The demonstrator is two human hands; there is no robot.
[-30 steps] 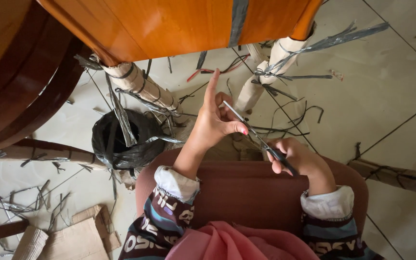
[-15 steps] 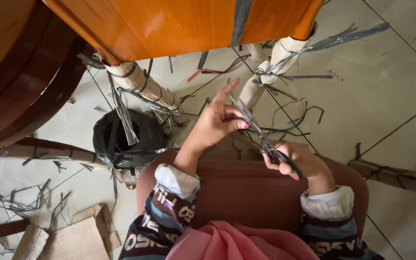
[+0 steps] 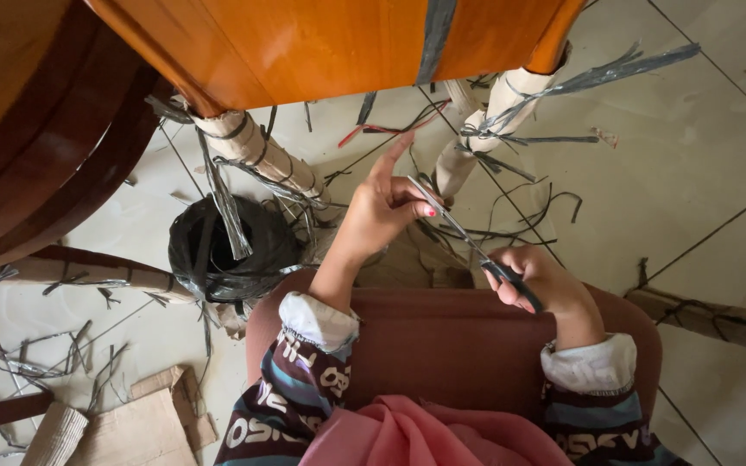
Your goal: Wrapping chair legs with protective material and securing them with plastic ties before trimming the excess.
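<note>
Right hand (image 3: pixel 539 280) curled tight round black-handled metal scissors (image 3: pixel 470 243) — slim blades angled far-left. Left hand (image 3: pixel 382 210) pinching blade tip, forefinger straight. Beyond — cardboard-wrapped chair leg (image 3: pixel 256 151), glossy black tape roll (image 3: pixel 228 250).

Pale tiled floor (image 3: pixel 701 173) with dark grout lines carries it all. Left of the left hand (image 3: pixel 382 211) sits a black bag (image 3: pixel 230 250); cut grey strap bits (image 3: pixel 511 229) are scattered beyond both hands. Cardboard scraps (image 3: pixel 131 423) lie down-left of that hand, and wrapped chair legs (image 3: pixel 256 155) stand just beyond it.
</note>
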